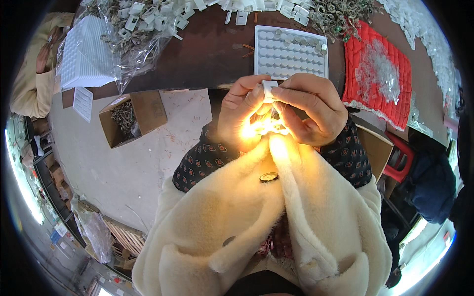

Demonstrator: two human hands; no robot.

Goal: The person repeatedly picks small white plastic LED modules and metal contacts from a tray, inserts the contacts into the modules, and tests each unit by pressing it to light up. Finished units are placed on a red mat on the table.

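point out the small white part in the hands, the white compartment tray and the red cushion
small white part [269, 89], head view, on its top face between the fingertips
white compartment tray [291, 30], head view, on its far rim
red cushion [400, 106], head view, on bare red fabric

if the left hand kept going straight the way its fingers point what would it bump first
Probably the right hand: the left hand points at it across the small white plastic piece that both pinch. Depth is unclear.

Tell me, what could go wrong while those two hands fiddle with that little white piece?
The small white piece is pinched only at the fingertips of the left hand and right hand, out past the table edge, so it might slip into the fluffy coat or onto the floor. Bright glare below the hands hides the work, so a misfit may go unseen. The white tray behind could get nudged.
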